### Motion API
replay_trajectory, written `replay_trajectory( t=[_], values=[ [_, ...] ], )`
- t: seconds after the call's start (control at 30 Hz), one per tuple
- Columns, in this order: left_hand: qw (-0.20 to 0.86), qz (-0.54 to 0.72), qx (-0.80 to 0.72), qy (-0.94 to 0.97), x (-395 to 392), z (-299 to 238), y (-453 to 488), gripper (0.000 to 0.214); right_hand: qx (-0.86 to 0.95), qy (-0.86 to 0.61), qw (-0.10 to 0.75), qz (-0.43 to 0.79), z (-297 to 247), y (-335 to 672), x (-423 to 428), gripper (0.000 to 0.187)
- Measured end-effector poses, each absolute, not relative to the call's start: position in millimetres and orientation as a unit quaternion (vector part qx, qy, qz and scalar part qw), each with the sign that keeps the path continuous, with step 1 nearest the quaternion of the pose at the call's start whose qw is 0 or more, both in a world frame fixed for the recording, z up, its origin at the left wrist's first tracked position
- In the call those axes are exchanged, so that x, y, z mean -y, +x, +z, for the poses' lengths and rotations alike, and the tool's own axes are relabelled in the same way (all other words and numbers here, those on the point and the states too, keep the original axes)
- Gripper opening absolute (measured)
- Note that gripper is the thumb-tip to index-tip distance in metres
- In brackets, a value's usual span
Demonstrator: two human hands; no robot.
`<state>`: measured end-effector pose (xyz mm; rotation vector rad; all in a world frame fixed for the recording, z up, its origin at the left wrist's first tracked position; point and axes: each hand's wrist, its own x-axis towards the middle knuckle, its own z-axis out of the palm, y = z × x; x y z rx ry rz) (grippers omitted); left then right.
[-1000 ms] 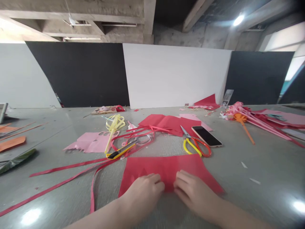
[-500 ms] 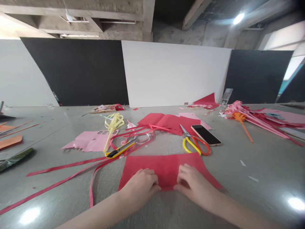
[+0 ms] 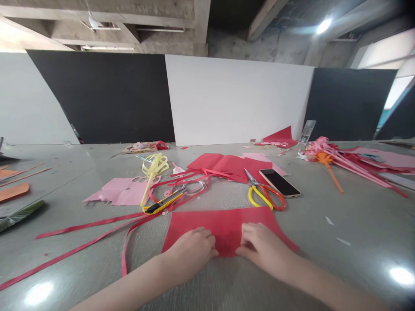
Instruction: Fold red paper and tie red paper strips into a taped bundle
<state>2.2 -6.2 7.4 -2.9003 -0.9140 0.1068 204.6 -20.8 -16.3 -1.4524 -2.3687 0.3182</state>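
A red paper sheet (image 3: 223,222) lies flat on the grey table (image 3: 340,216) just in front of me. My left hand (image 3: 191,250) rests on its near edge with fingers curled and pressed onto the paper. My right hand (image 3: 262,246) sits on the near edge a little to the right, fingers bent and pinching the paper's edge. The two hands are close together with a strip of red paper showing between them.
Beyond the sheet lie yellow and red scissors (image 3: 266,196), a phone (image 3: 279,183), a yellow utility knife (image 3: 162,204), long red paper strips (image 3: 84,242), pink paper (image 3: 121,191), more red sheets (image 3: 227,166) and a yellow plastic stick (image 3: 152,172). Paper craft pieces pile at the right (image 3: 343,160).
Both hands have slid a little toward the sheet's near edge and further apart. The view has tilted slightly; the paper has stayed put.
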Motion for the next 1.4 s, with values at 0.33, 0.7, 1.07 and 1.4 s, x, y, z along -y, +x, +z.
replay_trajectory(
  t=[0.33, 0.7, 1.07, 1.4],
  values=[
    [0.052, 0.038, 0.310, -0.949, 5.1, 10.7, 5.4, 0.014, 0.835, -0.517, 0.171, 0.082, -18.7, 205.0, 19.6, 0.021],
    [0.033, 0.032, 0.337, -0.940, 7.4, 12.8, 5.1, 0.015, 0.835, -0.530, 0.142, 0.040, -15.6, 202.5, 19.6, 0.020],
    [-0.013, -0.018, 0.298, -0.954, 41.8, -14.2, 17.7, 0.045, 0.834, -0.526, 0.159, 0.049, -16.2, 202.4, 18.2, 0.020],
    [-0.065, 0.019, 0.293, -0.954, 35.7, -17.5, 10.3, 0.066, 0.847, -0.493, 0.155, 0.122, -7.8, 221.8, 19.0, 0.014]
  ],
)
